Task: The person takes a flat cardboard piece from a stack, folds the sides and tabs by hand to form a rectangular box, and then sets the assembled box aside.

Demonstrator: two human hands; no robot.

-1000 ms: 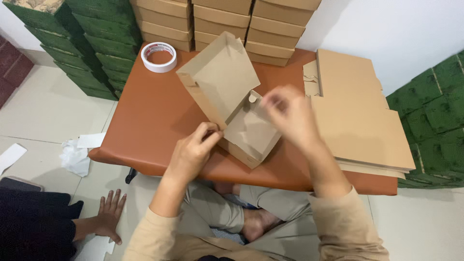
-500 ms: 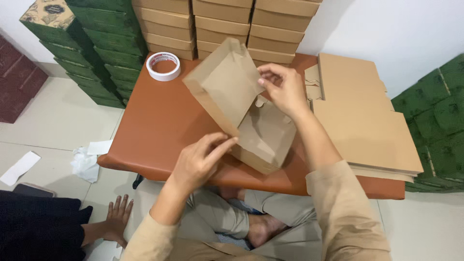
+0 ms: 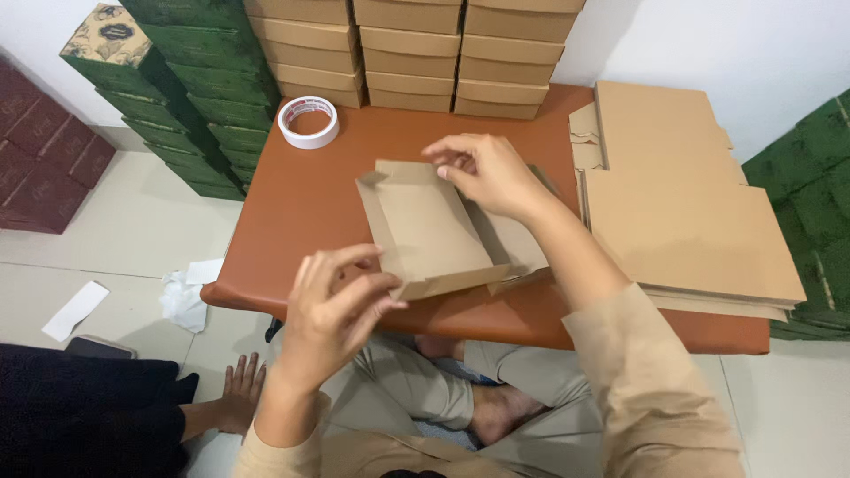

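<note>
- Brown cardboard box (image 3: 443,232): lid now folded down flat over the body, where half a second back it stood raised and open; lying low on the orange-brown table (image 3: 301,204), near the front edge, in the middle.
- Reading of the change: closing stage apparently reached, lid flaps probably not yet tucked.
- Right hand (image 3: 485,173): shifted from the far corner to the far edge of the lid, fingers curled, pinching that edge.
- Left hand (image 3: 332,305): raised at the near left corner, fingers half open, tips touching the lid's edge, not clamped on anything.
- Flat unfolded box blanks (image 3: 691,221): stacked to the right on the table, just beside the right forearm.
- Roll of tape (image 3: 308,121): far left of the table, well apart from both hands.
- Closed brown boxes (image 3: 416,53): stacked along the far edge; green boxes (image 3: 190,80) piled on the floor at left.
- Another person's hand (image 3: 237,389): resting on the floor, lower left, near crumpled paper (image 3: 190,292).
- Nothing lying between hands and box.
</note>
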